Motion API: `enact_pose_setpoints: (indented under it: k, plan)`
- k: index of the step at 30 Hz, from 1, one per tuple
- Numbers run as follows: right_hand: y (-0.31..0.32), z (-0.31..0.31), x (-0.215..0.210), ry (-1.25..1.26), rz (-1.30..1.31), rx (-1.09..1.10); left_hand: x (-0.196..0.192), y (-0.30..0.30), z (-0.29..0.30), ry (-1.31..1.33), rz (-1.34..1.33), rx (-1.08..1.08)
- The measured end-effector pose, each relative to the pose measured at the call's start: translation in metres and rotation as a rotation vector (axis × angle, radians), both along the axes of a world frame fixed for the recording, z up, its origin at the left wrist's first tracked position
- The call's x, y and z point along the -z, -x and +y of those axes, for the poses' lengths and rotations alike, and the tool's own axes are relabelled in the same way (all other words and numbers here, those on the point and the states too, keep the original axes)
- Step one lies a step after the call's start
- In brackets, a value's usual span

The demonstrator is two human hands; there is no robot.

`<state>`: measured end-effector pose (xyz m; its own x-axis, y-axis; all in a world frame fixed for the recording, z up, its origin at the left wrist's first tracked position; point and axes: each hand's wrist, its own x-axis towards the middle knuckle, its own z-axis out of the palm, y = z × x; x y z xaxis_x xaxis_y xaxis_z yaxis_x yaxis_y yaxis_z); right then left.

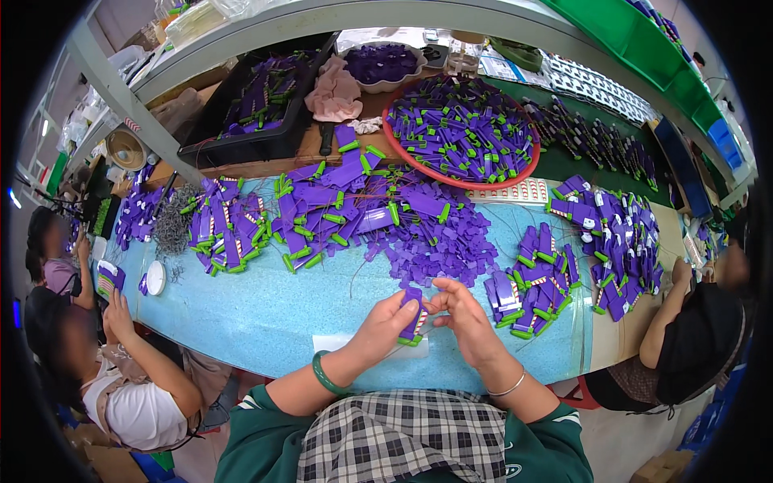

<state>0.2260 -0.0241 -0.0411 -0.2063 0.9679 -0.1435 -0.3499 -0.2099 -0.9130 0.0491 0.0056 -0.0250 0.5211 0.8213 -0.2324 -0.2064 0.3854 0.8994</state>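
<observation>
Near the front edge of the table, my left hand (pixel 382 328) is closed round a flat purple piece with a green end (pixel 411 320). A red-and-white striped strip runs along the side of this piece. My right hand (pixel 467 320) is at the piece's right side, fingers bent inward, thumb and forefinger close together. Whatever is between those fingertips is too small to make out. Just beyond my hands lies a heap of small purple tabs (pixel 443 245). Close to my right hand sits a pile of similar purple-and-green pieces (pixel 531 286).
A red round basket (pixel 527 171) heaped with purple-and-green pieces stands at the back. Left of it are a black crate (pixel 241 149) and a white bowl (pixel 415 68). More pieces (pixel 620 241) lie at right. A metal shelf beam (pixel 362 24) crosses above. Co-workers sit at both sides.
</observation>
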Motion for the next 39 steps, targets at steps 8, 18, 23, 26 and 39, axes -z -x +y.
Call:
enact_pose_setpoints:
  k: [8, 18, 23, 26, 39]
  plan:
    - [-0.058, 0.004, -0.035, -0.016, 0.674, 0.315, 0.000, -0.001, 0.015, -0.141, 0.156, 0.039]
    - [-0.106, -0.009, -0.011, -0.083, -0.264, 0.446, -0.020, -0.045, 0.099, -1.190, 0.822, 0.217]
    - [-0.116, -0.009, -0.041, -0.466, -1.404, 0.685, -0.018, -0.051, 0.160, -1.229, 1.376, 0.308]
    - [-0.098, -0.016, -0.038, -0.656, -1.370, 0.664, -0.021, -0.058, 0.169, -1.258, 1.463, 0.388]
    - [0.006, -0.023, -0.013, -0.719, -1.337, -0.147, -0.041, 0.006, 0.134, -1.434, 1.009, -0.155]
